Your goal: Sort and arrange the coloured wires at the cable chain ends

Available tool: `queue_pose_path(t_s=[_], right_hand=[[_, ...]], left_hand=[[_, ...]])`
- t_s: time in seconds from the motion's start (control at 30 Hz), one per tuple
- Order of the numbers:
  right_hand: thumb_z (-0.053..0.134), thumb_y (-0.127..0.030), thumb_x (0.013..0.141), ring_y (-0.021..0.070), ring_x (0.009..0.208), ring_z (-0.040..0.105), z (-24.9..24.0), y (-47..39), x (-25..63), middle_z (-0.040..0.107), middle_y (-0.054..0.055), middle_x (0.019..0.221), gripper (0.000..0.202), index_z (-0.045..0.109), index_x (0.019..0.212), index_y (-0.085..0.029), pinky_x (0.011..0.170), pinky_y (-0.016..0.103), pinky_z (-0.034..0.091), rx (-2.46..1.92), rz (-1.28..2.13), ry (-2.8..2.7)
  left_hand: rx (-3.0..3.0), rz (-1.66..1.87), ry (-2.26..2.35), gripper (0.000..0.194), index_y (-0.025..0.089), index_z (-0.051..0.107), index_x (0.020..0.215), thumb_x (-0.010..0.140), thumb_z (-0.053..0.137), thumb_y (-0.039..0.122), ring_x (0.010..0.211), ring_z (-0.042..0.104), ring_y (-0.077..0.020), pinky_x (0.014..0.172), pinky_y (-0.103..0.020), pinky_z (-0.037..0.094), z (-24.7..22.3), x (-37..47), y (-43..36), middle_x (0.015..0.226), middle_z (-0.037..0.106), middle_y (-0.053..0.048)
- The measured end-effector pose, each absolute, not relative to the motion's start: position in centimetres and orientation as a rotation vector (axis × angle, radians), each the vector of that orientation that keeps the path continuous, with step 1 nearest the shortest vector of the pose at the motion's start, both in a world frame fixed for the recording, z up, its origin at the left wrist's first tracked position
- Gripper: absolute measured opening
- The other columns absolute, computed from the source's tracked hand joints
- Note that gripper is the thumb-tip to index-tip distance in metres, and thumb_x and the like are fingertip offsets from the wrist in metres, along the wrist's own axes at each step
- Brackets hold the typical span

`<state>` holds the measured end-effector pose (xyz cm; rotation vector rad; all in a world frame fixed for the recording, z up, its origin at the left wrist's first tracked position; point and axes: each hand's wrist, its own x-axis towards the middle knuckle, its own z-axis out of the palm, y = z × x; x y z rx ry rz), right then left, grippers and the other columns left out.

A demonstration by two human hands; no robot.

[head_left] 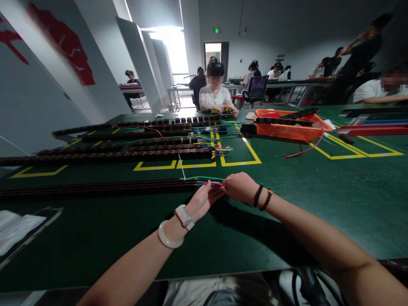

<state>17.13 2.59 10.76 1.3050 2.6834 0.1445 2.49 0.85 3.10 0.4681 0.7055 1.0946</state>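
Note:
A long black cable harness lies along the green table, its coloured wires coming out at the right end. My left hand pinches these wires from below, near where they leave the black covering. Just to the right, my right hand is closed round the wires' ends, which it hides. A green wire arcs above the others into the right hand. A white cable tie sticks up from the harness, left of my hands.
Several more black harnesses lie beyond, over yellow tape outlines. An orange basket holds black pieces at the back right. A co-worker sits across the table. A plastic bag lies at the left.

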Motion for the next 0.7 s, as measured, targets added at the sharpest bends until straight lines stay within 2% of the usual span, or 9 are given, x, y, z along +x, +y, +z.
queue_pose_path(t_s=[0.17, 0.4, 0.7], right_hand=[[0.038, -0.039, 0.092, 0.0234, 0.076, 0.066, 10.6, 3.8, 17.5, 0.069, 0.016, 0.084, 0.041, 0.068, 0.086, -0.012, 0.062, 0.028, 0.045, 1.456, 0.256, 2.66], [0.038, -0.043, 0.091, 0.0235, 0.08, 0.067, 8.4, 5.4, 17.5, 0.069, 0.015, 0.087, 0.044, 0.07, 0.087, -0.013, 0.065, 0.028, 0.047, 1.477, 0.118, 2.586], [0.041, -0.042, 0.09, 0.0249, 0.079, 0.067, 8.0, 5.2, 17.2, 0.069, 0.017, 0.086, 0.043, 0.07, 0.084, -0.011, 0.064, 0.03, 0.048, 1.516, 0.2, 2.586]], left_hand=[[0.52, 1.058, 0.708, 0.033, 0.011, 0.064, 0.088, 0.094, 0.036, 0.027, 0.088, 0.064, -0.0199, 0.092, -0.037, 0.046, 3.3, 2.4, 0.9, 0.09, 0.069, -0.013], [0.514, 1.022, 0.721, 0.037, 0.007, 0.063, 0.08, 0.093, 0.035, 0.027, 0.079, 0.065, -0.0207, 0.087, -0.038, 0.047, 3.2, 2.1, 1.0, 0.081, 0.067, -0.014], [0.52, 1.022, 0.727, 0.035, 0.006, 0.064, 0.08, 0.092, 0.036, 0.023, 0.081, 0.065, -0.0214, 0.088, -0.039, 0.046, 3.1, 2.2, 1.0, 0.082, 0.067, -0.015]])
